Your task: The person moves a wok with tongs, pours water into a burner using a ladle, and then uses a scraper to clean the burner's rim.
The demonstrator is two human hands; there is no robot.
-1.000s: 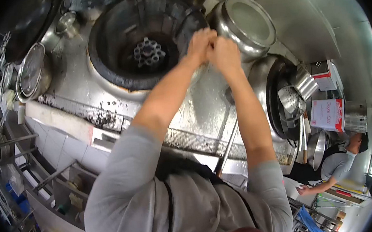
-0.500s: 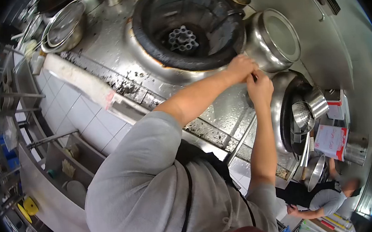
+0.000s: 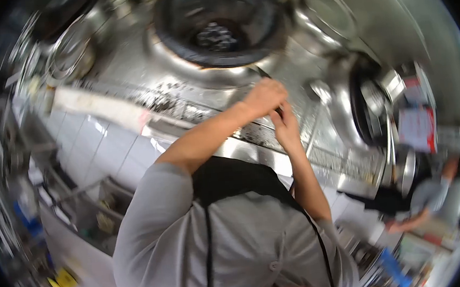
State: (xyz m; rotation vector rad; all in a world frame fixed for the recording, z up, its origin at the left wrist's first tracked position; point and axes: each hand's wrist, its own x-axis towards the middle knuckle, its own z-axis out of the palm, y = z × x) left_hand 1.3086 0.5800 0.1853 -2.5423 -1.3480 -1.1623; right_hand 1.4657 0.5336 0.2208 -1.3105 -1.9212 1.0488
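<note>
My left hand (image 3: 267, 96) and my right hand (image 3: 288, 128) are close together over the front edge of the steel stove top. Both have their fingers closed. A thin dark piece (image 3: 278, 110) shows between them, and another dark bit shows just above the left hand; blur hides what it is. Beyond my hands is a large black wok burner (image 3: 201, 60) with a grey metal burner head (image 3: 216, 37) in its bottom. To the right of my hands, the bowl of a metal ladle (image 3: 321, 91) lies on the stove top.
At the back right stands a round steel pot (image 3: 319, 37). Further right, a strainer (image 3: 372, 98) sits over a second dark burner, near a white-and-red box (image 3: 417, 127). A co-worker (image 3: 430, 197) is at the right. A pale rolled cloth (image 3: 98, 111) lies along the left front edge.
Both hands have moved together away from the pot, back toward my body and left, staying close to each other. The view has shifted and blurred. The ladle bowl is now uncovered.
</note>
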